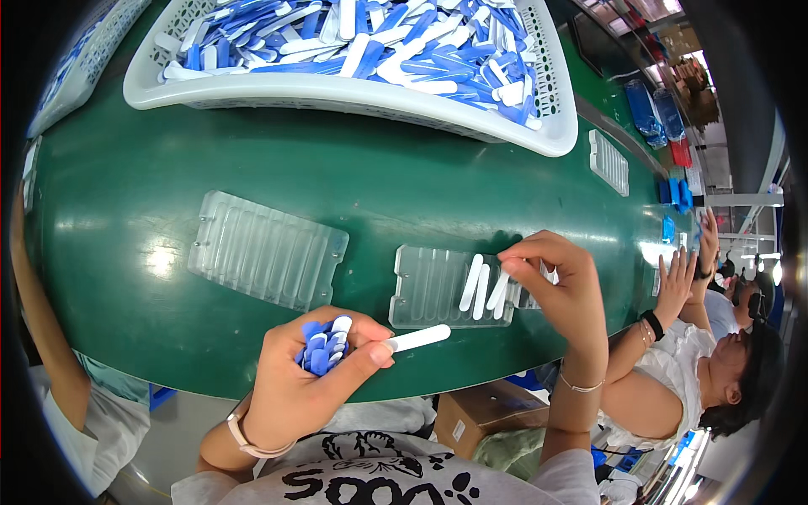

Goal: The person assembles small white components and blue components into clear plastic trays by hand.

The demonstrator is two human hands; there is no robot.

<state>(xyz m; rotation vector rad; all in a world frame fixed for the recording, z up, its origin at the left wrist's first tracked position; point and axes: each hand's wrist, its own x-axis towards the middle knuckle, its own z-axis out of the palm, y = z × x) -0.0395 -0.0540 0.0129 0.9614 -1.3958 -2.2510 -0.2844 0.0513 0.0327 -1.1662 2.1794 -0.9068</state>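
Currently | left hand: one white stick pinched | right hand: one pinched | baskets: two

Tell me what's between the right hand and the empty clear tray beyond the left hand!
Another clear tray, with white sticks on it; the head view shows.

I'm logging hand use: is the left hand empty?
No, the left hand holds a bunch of blue and white strips.
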